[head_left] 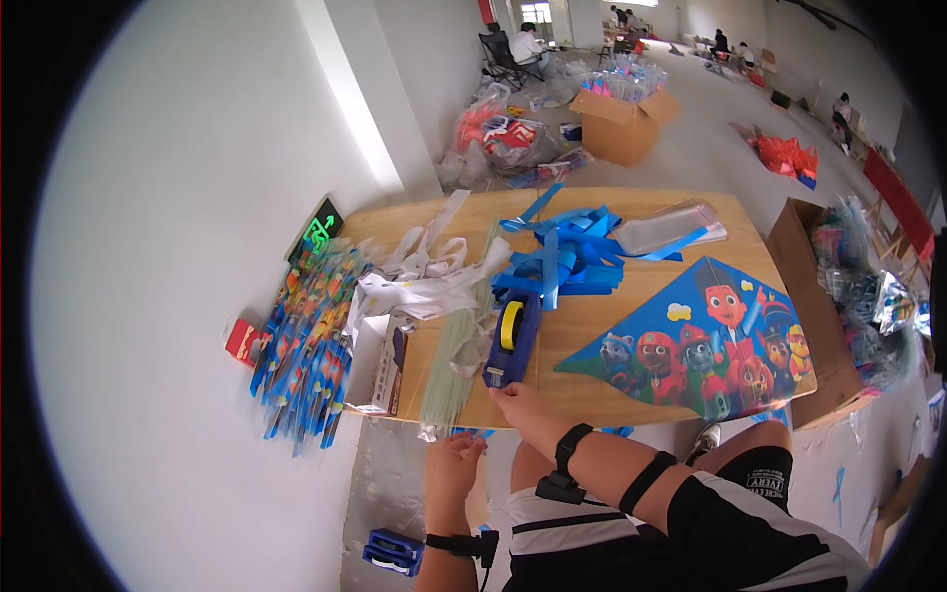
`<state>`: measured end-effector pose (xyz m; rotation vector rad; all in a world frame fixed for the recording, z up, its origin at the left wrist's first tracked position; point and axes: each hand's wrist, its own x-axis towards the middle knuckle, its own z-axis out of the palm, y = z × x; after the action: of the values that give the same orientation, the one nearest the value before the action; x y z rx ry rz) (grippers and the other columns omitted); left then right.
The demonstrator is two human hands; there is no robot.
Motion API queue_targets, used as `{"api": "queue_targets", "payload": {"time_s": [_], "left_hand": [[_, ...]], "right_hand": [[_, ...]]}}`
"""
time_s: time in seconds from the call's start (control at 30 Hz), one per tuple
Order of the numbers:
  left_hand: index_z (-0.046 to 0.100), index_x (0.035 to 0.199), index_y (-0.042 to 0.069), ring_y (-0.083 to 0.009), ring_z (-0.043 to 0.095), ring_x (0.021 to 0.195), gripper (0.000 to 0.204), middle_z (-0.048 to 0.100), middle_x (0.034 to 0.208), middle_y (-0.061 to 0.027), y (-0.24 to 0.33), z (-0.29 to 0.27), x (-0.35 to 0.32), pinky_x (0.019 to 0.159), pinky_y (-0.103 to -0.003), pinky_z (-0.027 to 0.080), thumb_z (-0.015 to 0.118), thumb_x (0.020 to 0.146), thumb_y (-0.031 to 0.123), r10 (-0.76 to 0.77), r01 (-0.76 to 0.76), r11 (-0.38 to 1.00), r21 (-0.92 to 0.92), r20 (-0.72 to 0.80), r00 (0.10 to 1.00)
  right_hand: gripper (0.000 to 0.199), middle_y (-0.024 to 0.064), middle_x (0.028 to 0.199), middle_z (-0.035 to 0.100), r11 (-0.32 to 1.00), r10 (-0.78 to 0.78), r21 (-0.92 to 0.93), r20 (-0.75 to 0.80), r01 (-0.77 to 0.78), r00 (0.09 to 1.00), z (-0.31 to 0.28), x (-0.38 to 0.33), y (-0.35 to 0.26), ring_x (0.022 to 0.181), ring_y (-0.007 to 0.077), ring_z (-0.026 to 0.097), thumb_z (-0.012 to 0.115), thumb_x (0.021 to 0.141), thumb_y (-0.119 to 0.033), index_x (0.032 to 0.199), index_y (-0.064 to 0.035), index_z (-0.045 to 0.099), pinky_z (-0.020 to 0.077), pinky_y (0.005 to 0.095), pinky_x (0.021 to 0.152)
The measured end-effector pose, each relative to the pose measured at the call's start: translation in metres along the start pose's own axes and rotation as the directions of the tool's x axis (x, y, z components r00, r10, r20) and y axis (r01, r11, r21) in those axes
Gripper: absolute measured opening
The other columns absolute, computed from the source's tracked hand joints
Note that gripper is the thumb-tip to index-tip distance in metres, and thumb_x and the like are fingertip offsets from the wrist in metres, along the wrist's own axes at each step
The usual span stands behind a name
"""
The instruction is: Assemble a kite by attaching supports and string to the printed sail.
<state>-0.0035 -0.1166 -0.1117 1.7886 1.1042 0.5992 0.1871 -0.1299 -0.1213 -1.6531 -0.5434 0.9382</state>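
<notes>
Tape dispenser (512, 340), blue with a yellow roll, lies lengthwise on the wooden worktop (582, 326), its near end close to the worktop's front edge. The right hand (516, 405) reaches to that near end, its fingertips at or just beside it; whether they are clamped on the dispenser or on tape cannot be told. Nearer the body than the dispenser and to its left, the left hand (456, 469) is held below the worktop's edge with its fingers bent; it cannot be told whether they are apart, together or gripping something.

Just left of the dispenser lies a bundle of thin pale rods (449, 390). Farther left are an open white box (367, 367) and a pile of colourful printed kites (311, 335). White ribbons (419, 291) lie in a tangle beyond the dispenser to the left, and blue ribbons (577, 252) are heaped just beyond it. Past those, to the right, are clear plastic sleeves (666, 229). Right of the dispenser a kite sheet (700, 355) printed with cartoon dogs is spread flat. Well below the dispenser, on the floor, rests a second blue dispenser (393, 553).
</notes>
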Motion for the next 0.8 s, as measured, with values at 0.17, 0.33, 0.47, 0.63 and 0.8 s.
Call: {"api": "queue_targets", "payload": {"time_s": [0.17,0.33,0.47,0.63,0.8], "left_hand": [[0.077,0.086,0.007,-0.0332,0.064,0.111,0.012,0.072,0.111,-0.0121,0.011,0.012,-0.016,0.093,-0.043,0.049,0.075,0.086,0.019,0.068,-0.014,0.805,0.594,-0.068,0.995],[0.076,0.090,0.005,-0.0221,0.068,0.095,0.014,0.073,0.100,-0.0092,0.029,-0.019,-0.052,0.086,-0.038,0.051,0.077,0.088,0.019,0.091,-0.090,0.992,0.090,-0.005,0.996],[0.075,0.093,0.006,-0.0131,0.067,0.088,0.013,0.073,0.090,-0.0056,0.097,-0.023,-0.080,0.083,-0.037,0.049,0.075,0.091,0.018,0.047,-0.025,0.985,-0.170,0.125,0.991],[0.075,0.095,0.011,-0.0136,0.068,0.082,0.008,0.072,0.083,-0.0016,0.174,-0.007,-0.099,0.080,-0.034,0.045,0.076,0.088,0.013,0.266,-0.281,0.956,0.077,0.167,0.949],[0.074,0.095,0.011,-0.0143,0.067,0.081,0.012,0.070,0.083,-0.0007,0.220,0.004,-0.123,0.076,-0.032,0.044,0.078,0.084,0.007,0.343,-0.378,0.925,0.034,0.350,0.872]], "right_hand": [[0.035,0.0094,0.077,0.070,0.947,-0.105,-0.304,0.004,0.101,0.994,-0.009,-0.002,0.029,0.072,0.0216,0.067,0.074,0.089,-0.040,0.087,-0.0041,0.072,0.0534,0.0389,0.070],[0.031,0.0059,0.084,0.071,0.973,-0.228,-0.001,0.181,0.232,0.957,-0.045,-0.053,-0.013,0.077,0.0147,0.066,0.074,0.092,-0.033,0.098,-0.0024,0.072,0.0539,0.0329,0.070],[0.027,0.0058,0.099,0.071,0.883,-0.385,0.377,0.243,0.279,0.890,-0.094,-0.116,-0.067,0.084,0.0108,0.065,0.067,0.100,-0.024,0.107,0.0017,0.071,0.0541,0.0266,0.074],[0.029,0.0089,0.104,0.071,0.879,-0.292,0.428,0.133,0.211,0.947,-0.158,-0.148,-0.078,0.090,0.0129,0.067,0.063,0.103,-0.023,0.110,0.0048,0.071,0.0542,0.0257,0.081],[0.031,0.0072,0.108,0.073,0.839,-0.486,-0.205,0.133,0.503,0.864,-0.219,-0.169,-0.049,0.100,0.0202,0.070,0.059,0.105,-0.029,0.110,-0.0019,0.074,0.0558,0.0311,0.084]]}}
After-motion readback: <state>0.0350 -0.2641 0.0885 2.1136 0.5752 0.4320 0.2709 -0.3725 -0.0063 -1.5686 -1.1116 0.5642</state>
